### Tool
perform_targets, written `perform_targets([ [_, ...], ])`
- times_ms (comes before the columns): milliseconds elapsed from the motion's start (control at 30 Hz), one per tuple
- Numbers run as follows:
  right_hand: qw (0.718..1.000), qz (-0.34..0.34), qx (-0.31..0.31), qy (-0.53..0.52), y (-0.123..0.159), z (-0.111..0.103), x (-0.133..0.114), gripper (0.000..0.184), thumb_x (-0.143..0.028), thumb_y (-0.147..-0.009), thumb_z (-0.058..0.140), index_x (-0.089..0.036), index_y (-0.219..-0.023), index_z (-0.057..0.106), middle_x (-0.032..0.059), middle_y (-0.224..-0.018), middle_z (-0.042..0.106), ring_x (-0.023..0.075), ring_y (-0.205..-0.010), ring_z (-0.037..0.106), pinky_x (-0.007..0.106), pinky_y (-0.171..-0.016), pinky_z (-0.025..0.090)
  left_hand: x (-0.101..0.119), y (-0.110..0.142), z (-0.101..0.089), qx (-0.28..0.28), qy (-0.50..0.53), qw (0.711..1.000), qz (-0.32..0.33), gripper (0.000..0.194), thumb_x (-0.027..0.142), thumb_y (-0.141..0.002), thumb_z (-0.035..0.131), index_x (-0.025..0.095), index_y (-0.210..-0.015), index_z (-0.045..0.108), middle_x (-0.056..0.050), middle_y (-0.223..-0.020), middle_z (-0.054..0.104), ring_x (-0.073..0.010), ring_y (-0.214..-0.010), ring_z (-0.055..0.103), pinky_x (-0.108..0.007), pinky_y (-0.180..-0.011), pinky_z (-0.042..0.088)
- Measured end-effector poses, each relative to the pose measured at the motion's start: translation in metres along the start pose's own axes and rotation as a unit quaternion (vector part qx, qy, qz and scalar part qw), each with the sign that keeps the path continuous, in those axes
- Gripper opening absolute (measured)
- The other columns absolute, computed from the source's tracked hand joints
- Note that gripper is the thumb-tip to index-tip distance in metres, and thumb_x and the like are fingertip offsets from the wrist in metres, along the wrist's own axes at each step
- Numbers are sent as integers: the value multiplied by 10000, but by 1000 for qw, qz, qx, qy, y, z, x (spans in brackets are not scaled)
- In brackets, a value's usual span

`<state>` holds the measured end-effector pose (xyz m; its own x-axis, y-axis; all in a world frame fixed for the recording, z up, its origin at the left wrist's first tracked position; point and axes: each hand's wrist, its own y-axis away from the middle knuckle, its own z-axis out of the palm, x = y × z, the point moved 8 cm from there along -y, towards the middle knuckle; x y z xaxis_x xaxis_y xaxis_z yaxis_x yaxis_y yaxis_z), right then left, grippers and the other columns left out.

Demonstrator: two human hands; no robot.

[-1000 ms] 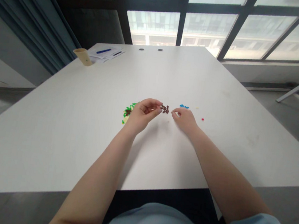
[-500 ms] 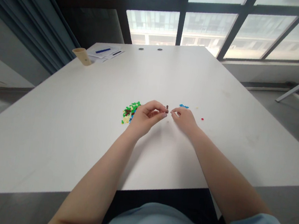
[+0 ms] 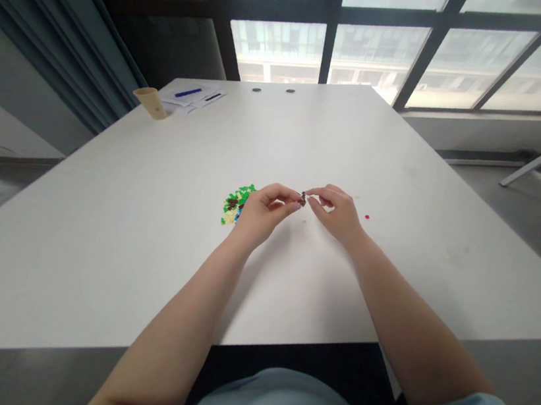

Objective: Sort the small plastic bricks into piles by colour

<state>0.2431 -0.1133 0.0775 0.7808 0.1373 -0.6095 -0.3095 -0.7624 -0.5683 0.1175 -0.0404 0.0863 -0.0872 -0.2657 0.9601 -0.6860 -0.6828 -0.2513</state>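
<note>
My left hand [image 3: 267,212] pinches a small cluster of dark brown toy building bricks [image 3: 303,199] between thumb and fingertips, just above the table. From the other side my right hand [image 3: 337,213] meets it, index fingertip at the top of the cluster and thumb close below. Its grip looks like a light pinch. Partly behind my left hand lies a pile of tiny green, brown, yellow and blue bricks [image 3: 237,202]. To the right of my right hand lies a single red brick [image 3: 367,216], with a pale yellow piece [image 3: 357,196] farther back.
The white table [image 3: 148,226] stretches to the windows. At its far left a beige paper cup [image 3: 150,103] stands beside papers [image 3: 177,101] with a blue pen [image 3: 188,93] on them. Two round dark discs [image 3: 290,91] show near the back edge.
My right hand has moved slightly and extended its index finger to the brown bricks, from which it was apart. It now covers the blue bricks behind it. My left hand keeps its pinch.
</note>
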Motion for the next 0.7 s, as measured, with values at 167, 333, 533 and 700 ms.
perform_targets([
  [167, 994, -59, -5, -87, 2, -4, -25, 134, -281, -778, 588, -199, -860, 656, -6, -649, 516, 112, -616, 447, 252, -610, 386, -23, -4, -6, 24, -27, 997, -62, 214, 345, -632, 697, 172, -757, 673, -44, -815, 678, -150, -735, 594, -269, -691, 461],
  [333, 995, -51, -12, -89, 3, 2, -24, 121, -293, -784, 592, -197, -805, 661, -6, -631, 509, 109, -611, 443, 247, -602, 378, -35, -5, -5, 0, -9, 997, -79, 238, 364, -626, 698, 168, -754, 659, -45, -826, 676, -145, -729, 589, -276, -712, 452],
  [533, 998, 0, -55, -36, 3, 12, -18, 165, -312, -810, 539, -196, -788, 655, 3, -654, 519, 116, -641, 456, 246, -647, 376, -38, -5, -2, -10, -33, 996, -85, 207, 338, -629, 689, 166, -733, 641, -34, -761, 661, -141, -688, 579, -278, -673, 440],
  [700, 998, 31, -46, 5, 1, 16, 2, 144, -264, -788, 531, -183, -792, 650, -5, -649, 503, 113, -628, 450, 234, -637, 355, -38, -7, -19, 36, -160, 982, -89, 200, 293, -653, 647, 172, -811, 639, -42, -823, 659, -146, -678, 580, -282, -659, 445],
])
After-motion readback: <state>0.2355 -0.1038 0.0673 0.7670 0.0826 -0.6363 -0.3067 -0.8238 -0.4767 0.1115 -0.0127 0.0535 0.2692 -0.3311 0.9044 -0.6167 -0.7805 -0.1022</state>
